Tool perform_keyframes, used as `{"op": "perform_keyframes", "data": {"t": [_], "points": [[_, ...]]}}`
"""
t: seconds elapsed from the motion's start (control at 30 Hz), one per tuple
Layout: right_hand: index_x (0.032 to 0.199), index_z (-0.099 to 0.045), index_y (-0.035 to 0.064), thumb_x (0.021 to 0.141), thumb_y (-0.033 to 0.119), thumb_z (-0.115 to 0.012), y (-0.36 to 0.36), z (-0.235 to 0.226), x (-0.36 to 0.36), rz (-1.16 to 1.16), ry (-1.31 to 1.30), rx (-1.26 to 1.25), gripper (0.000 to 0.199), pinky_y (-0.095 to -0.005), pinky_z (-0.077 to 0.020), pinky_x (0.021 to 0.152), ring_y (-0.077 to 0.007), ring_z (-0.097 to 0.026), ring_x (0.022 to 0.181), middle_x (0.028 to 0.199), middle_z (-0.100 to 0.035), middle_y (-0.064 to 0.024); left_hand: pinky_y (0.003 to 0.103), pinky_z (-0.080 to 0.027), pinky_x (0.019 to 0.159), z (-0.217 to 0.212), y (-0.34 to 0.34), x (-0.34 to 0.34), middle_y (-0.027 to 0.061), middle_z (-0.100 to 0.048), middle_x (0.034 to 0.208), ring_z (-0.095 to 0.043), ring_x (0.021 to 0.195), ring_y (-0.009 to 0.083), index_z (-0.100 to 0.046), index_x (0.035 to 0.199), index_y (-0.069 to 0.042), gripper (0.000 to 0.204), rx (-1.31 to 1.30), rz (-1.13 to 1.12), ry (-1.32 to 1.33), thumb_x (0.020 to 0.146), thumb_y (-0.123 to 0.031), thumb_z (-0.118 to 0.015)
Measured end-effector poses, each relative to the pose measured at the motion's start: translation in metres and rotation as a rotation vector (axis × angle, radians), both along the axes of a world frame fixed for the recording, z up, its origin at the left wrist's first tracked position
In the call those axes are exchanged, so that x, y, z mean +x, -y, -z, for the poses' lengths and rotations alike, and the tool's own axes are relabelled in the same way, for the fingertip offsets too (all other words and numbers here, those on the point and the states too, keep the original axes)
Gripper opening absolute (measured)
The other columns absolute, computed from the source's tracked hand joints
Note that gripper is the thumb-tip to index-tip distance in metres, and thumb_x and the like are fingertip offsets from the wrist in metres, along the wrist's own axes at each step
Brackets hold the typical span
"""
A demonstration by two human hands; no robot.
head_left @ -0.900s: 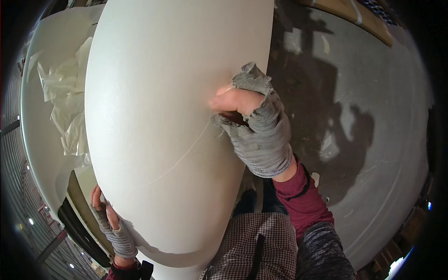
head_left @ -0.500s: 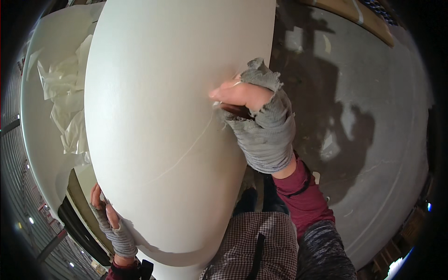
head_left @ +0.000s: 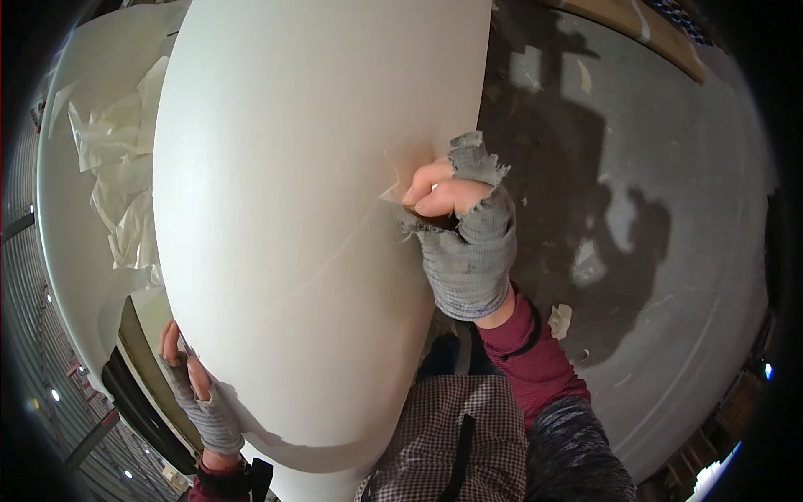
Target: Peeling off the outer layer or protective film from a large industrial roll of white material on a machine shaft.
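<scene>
Our right hand (head_left: 468, 243) shifted toward us over the white panel (head_left: 293, 125)

We held its fingers pinched together on clear film (head_left: 391, 192) against the panel, hiding part of the right edge. Our left hand (head_left: 205, 402) touched the lower-left edge, its grip unclear. Crumpled sheets (head_left: 134, 226) lay leftward; scraps (head_left: 560, 320) dotted the grey floor (head_left: 711, 184).

The top edge cuts off your white panel (head_left: 284, 167). Your right hand (head_left: 464, 243) hides its own palm, and the thin sliver (head_left: 391, 193) at its fingertips (head_left: 412, 201) is too small to identify. The lower edge crops your left sleeve (head_left: 205, 489).
</scene>
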State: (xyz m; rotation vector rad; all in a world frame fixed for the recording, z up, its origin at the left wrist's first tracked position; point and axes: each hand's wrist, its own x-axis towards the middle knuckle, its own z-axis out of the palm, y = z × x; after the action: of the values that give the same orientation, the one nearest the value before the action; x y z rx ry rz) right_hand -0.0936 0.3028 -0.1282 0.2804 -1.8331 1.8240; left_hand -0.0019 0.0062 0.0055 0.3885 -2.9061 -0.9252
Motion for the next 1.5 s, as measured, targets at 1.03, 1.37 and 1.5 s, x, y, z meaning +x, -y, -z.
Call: {"op": "perform_keyframes", "data": {"t": [1.03, 1.37, 1.5], "points": [[0.111, -0.056, 0.0068, 0.075, -0.005, -0.069, 0.028, -0.033, 0.022, 0.140, 0.299, -0.067, 0.040, -0.0202, -0.0433, 0.062, -0.0072, -0.047, 0.069, 0.099, -0.058, -0.0005, 0.038, -0.026, 0.108, 0.002, 0.001, 0.000, 0.0127, -0.045, 0.130, -0.041, 0.124, 0.0252, -0.045, 0.128, -0.002, 0.048, 0.046, -0.002, -0.021, 0.088, -0.027, -0.042], [0.098, -0.061, 0.0053, 0.072, -0.010, -0.066, 0.029, -0.024, 0.025, 0.114, 0.337, 0.047, 0.030, -0.0226, -0.0465, 0.064, -0.0098, -0.054, 0.076, 0.097, -0.059, -0.0036, 0.039, -0.025, 0.109, 0.003, 0.003, 0.001, 0.0147, -0.043, 0.133, -0.039, 0.125, 0.0268, -0.045, 0.129, -0.002, 0.047, 0.004, 0.020, -0.023, 0.088, -0.025, -0.040], [0.104, -0.057, 0.0082, 0.068, -0.013, -0.062, 0.032, -0.027, 0.022, 0.169, 0.242, 0.007, 0.042, -0.0333, -0.0505, 0.070, -0.0256, -0.058, 0.083, 0.092, -0.058, -0.0091, 0.039, -0.024, 0.109, 0.002, -0.001, -0.001, 0.0149, -0.044, 0.132, -0.040, 0.125, 0.0268, -0.045, 0.129, -0.002, 0.047, 0.024, 0.009, -0.021, 0.088, -0.025, -0.040]]}}
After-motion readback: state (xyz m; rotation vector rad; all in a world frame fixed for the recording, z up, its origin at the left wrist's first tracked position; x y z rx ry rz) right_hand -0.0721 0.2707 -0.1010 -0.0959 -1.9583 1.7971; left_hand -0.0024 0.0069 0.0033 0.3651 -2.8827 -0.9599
